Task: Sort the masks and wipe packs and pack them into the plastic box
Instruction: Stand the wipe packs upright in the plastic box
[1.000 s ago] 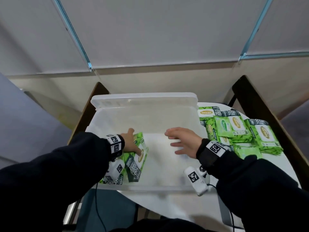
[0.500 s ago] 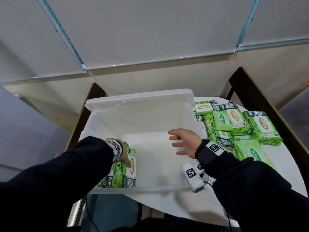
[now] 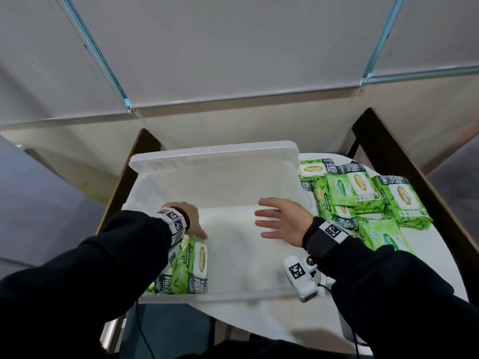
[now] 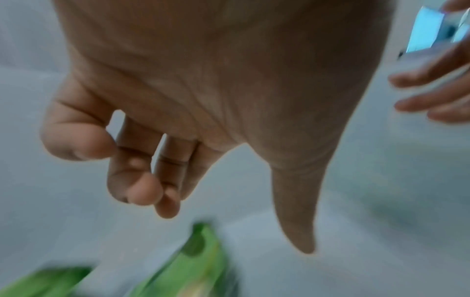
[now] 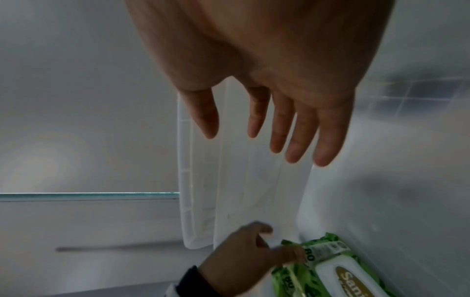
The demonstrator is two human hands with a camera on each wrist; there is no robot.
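A clear plastic box (image 3: 233, 294) stands open on the white table, with its lid (image 3: 215, 156) upright at the back. Two green wipe packs (image 3: 191, 268) stand on edge in its near left corner. My left hand (image 3: 193, 221) is just above them with loosely curled fingers. It holds nothing, and one fingertip touches a pack's top end (image 5: 330, 267). In the left wrist view the packs (image 4: 193, 267) are blurred below the left hand (image 4: 229, 221). My right hand (image 3: 274, 217) hovers open over the box's right half, fingers spread (image 5: 267, 148).
A pile of several green wipe packs (image 3: 363, 193) lies on the table right of the box. Dark wooden frames (image 3: 404, 161) rise beside the table on both sides. The table's rounded near edge (image 3: 259, 330) is close to my body. Most of the box floor (image 3: 233, 255) is bare.
My left hand brought a tilted wipe pack down against the other in the near left corner, then let it go. My right hand stayed open over the box.
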